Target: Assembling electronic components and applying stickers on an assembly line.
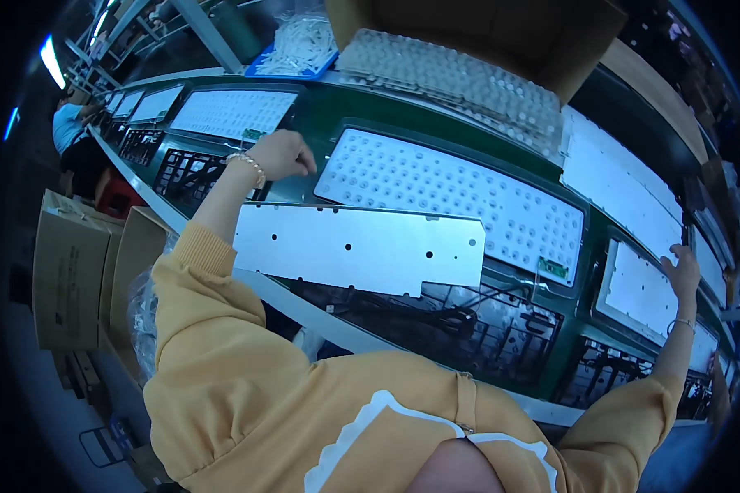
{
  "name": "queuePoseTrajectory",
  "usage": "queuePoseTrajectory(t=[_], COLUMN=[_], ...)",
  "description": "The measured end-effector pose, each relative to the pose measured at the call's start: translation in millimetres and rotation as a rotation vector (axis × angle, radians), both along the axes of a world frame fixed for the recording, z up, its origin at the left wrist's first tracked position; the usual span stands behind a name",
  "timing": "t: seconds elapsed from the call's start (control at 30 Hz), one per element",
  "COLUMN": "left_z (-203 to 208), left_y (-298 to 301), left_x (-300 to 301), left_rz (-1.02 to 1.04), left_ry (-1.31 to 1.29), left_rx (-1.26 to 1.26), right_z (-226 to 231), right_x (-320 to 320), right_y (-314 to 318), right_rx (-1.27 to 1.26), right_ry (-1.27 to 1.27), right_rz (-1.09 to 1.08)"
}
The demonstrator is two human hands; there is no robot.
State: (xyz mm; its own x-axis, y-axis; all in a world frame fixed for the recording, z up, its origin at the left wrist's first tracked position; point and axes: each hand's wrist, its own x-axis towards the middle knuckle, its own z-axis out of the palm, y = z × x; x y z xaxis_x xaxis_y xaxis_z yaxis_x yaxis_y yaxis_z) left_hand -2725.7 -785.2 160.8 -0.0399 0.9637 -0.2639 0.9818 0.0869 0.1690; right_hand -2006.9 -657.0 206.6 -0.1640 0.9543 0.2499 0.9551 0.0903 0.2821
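My left hand [281,154] hovers over the green work surface, fingers loosely bent and nothing visible in them. To its right lies a white panel [436,187] covered in rows of round clear lenses, with a small green circuit board [553,268] at its right end. A flat white plate [370,242] with holes and a notched edge overlaps that panel and a black frame [501,329] with cables. Far to the right, my right hand [682,271] has thumb and fingers apart, beside another white plate [633,287]; whether it touches the plate, I cannot tell.
Behind the panel are stacked clear lens sheets [452,78], a cardboard box [485,33] and a blue tray [292,62] of small white parts. More white plates [621,177] lie back right. Further panels [234,111] line the left, where another person [72,123] works. Cartons [74,271] stand lower left.
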Motion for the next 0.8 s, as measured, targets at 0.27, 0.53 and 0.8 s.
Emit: queuePoseTrajectory(t=[0.27,0.53,0.8], left_z=[-12.1,-23.7,-77.4], left_y=[82.6,178.0,268.7], left_x=[-147.2,-240.8,-260.2], left_rz=[0.116,0.059,0.150], left_ry=[0.604,0.788,0.525], left_rx=[0.364,0.352,0.471], right_z=[-53.6,-98.5,-99.3], right_x=[-213.6,-225.6,-283.8], right_y=[-53.3,-50.3,-13.2], right_rx=[-0.468,-0.269,-0.425], right_ry=[0.664,0.680,0.840], right_rz=[-0.056,-0.163,-0.163])
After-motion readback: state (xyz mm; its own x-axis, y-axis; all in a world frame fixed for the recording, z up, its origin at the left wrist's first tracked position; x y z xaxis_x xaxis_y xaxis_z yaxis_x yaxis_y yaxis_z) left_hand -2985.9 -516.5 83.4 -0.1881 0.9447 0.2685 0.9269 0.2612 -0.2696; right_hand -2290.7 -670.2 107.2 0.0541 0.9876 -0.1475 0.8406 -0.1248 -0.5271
